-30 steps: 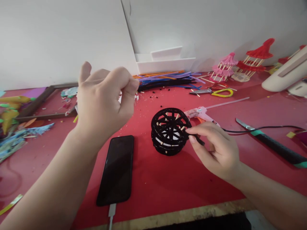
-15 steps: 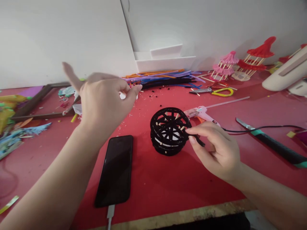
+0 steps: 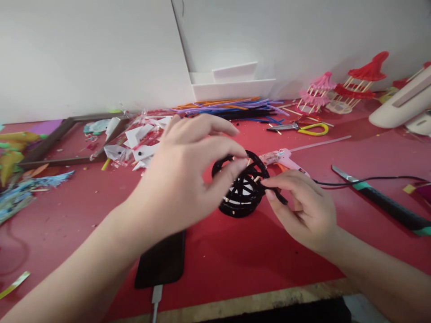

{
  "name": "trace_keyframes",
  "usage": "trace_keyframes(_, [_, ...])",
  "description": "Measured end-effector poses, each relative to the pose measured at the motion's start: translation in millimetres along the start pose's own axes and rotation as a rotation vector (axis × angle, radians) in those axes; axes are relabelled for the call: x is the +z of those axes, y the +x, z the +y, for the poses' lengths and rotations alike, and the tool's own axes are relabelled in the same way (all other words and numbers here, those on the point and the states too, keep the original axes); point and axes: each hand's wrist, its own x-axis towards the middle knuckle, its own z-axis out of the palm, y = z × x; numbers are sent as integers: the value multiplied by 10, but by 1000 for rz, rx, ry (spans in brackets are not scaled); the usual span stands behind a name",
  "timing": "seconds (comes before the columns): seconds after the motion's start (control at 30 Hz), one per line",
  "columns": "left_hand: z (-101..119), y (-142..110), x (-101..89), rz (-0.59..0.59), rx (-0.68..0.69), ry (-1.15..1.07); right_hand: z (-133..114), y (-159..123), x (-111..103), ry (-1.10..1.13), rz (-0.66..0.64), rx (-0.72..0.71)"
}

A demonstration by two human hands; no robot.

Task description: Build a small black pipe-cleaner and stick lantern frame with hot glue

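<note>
A round black frame (image 3: pixel 240 207) of fuzzy pipe cleaners, with spokes and short pale stick ends, stands on the red tabletop. My right hand (image 3: pixel 303 208) pinches a black pipe cleaner (image 3: pixel 281 197) at the frame's right side; its loose end juts out below the fingers. My left hand (image 3: pixel 188 172) hovers over the frame's left part and hides some of it. Its thumb and index tips come together near the upper rim, the other fingers curved above. Whatever may be between those tips is too small to make out.
Behind lie scissors (image 3: pixel 313 129), a pink glue gun (image 3: pixel 283 158) and a bundle of coloured pipe cleaners (image 3: pixel 229 106). A cutter knife (image 3: pixel 387 199) is at right, a phone (image 3: pixel 161 264) with cable at front left. Plastic scraps (image 3: pixel 139 141) and small pavilion models (image 3: pixel 362 83) stand farther back.
My left hand has come right and down from the upper left to the frame, uncovering the plastic scraps and covering part of the phone. My right hand keeps its pinch in place.
</note>
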Motion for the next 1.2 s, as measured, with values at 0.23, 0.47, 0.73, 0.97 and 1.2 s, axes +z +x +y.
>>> trace_keyframes(0.23, [341, -147, 66, -181, 69, 74, 9, -21, -13, 39, -48, -2])
trace_keyframes(0.47, [340, -149, 104, -162, 50, 130, -29, -28, -13, 43, -52, 22])
trace_keyframes(0.73, [351, -156, 94, -145, 64, 156, -58, 0, -5, 94, -24, 0])
trace_keyframes(0.97, [343, -162, 111, -134, 116, 162, 26, -47, 24, 135, -9, -65])
trace_keyframes(1.2, [324, -175, 101, -135, 129, 182, 54, 96, -359, -246, 52, -111])
